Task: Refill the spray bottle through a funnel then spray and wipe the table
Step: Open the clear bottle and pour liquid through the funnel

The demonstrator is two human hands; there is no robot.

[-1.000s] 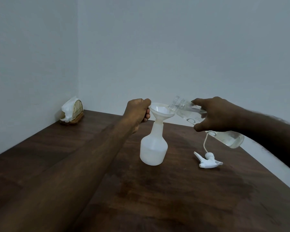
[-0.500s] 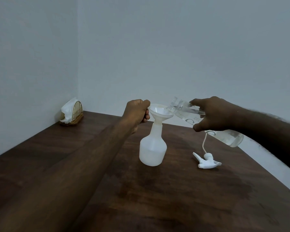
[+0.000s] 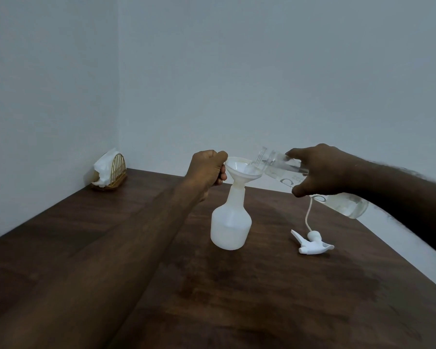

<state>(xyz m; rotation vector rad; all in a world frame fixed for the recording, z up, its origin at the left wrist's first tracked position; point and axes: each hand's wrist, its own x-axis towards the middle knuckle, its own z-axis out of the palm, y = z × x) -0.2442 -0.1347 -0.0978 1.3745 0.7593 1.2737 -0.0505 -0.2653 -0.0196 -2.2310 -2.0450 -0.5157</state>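
Note:
A white spray bottle (image 3: 230, 225) stands uncapped on the dark wooden table (image 3: 237, 298), with a white funnel (image 3: 242, 168) seated in its neck. My left hand (image 3: 207, 168) pinches the funnel's left rim. My right hand (image 3: 317, 170) grips a clear water bottle (image 3: 347, 205), tipped so its mouth lies over the funnel. The bottle holds clear liquid. The white trigger spray head (image 3: 312, 244), with its thin dip tube, lies on the table to the right of the spray bottle.
A wicker napkin holder (image 3: 110, 171) with white tissues sits in the far left corner against the wall. Walls close off the table's left and far sides. The table's right edge (image 3: 413, 258) runs diagonally behind the spray head.
The clear bottle's mouth has shifted slightly further over the funnel. Both hands keep their holds and the spray bottle has not moved.

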